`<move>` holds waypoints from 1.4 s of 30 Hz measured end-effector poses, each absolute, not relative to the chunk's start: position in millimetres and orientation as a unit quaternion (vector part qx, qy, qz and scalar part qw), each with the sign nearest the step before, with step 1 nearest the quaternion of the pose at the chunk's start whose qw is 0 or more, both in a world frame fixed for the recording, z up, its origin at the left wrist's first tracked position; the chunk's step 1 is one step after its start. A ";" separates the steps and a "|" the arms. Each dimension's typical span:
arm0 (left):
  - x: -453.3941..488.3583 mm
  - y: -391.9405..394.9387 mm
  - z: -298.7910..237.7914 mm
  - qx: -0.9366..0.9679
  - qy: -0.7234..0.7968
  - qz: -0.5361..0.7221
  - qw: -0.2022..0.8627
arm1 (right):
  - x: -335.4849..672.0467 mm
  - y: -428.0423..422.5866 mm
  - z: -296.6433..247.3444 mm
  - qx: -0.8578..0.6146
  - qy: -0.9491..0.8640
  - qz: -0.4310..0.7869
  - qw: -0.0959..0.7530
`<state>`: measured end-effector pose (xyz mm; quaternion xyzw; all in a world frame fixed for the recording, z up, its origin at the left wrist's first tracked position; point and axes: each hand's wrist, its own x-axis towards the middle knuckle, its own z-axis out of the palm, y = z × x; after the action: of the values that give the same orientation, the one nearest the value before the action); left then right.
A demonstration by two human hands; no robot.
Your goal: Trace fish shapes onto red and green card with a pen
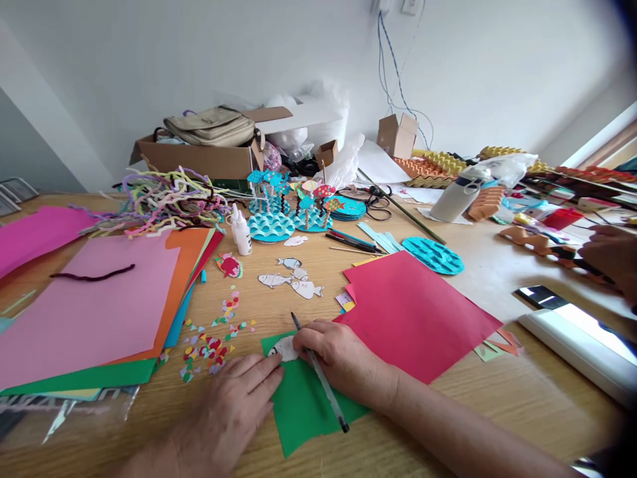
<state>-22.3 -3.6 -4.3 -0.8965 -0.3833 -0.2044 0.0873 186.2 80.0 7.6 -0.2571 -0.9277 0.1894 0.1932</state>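
Box (199,159) bearing bag (212,127); hands (343,358) on green paper (296,419).

Bare right forearm (442,413), bare fingers (256,372)

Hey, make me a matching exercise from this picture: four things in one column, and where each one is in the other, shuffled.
Things
1. Pen
2. Fish cutout nearest the hands
3. Dark fuzzy strip
4. Front small white bottle

Places
A. Lying on the pale pink sheet
B. Upright on the table, left of the blue wavy bases
C. On the green paper, by the left hand's fingertips
D. Held in the right hand

Right pairs: 1-D, 2-C, 3-A, 4-B
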 end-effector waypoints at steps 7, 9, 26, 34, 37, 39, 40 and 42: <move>-51.4 18.1 41.2 -0.859 -0.443 -0.247 -0.068 | 185.4 78.5 12.8 -0.266 -0.930 0.181 0.180; -51.7 22.3 44.0 -0.860 -0.438 -0.248 -0.084 | 185.2 78.0 13.4 -0.266 -0.930 0.181 0.178; -22.8 63.6 11.1 -0.927 -0.307 -0.138 -0.166 | 185.3 75.8 13.3 -0.280 -0.916 0.219 0.188; -14.3 60.6 6.8 -0.929 -0.317 -0.150 -0.118 | 209.8 76.4 31.4 -0.382 -0.770 0.415 0.298; -11.8 61.0 5.1 -0.932 -0.299 -0.161 -0.126 | 214.1 72.1 32.5 -0.399 -0.718 0.488 0.295; -10.6 61.1 3.8 -0.934 -0.292 -0.162 -0.130 | 213.8 70.1 27.4 -0.407 -0.701 0.511 0.287; -10.1 61.1 3.1 -0.934 -0.293 -0.162 -0.129 | 213.1 69.7 23.8 -0.411 -0.695 0.518 0.283; -9.2 60.9 1.8 -0.932 -0.299 -0.161 -0.123 | 211.3 69.6 16.4 -0.408 -0.694 0.521 0.284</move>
<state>-9.2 60.9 1.8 -0.9324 -0.2993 -0.1608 -0.1232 211.3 69.6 16.4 -0.4078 -0.6935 0.5214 0.2843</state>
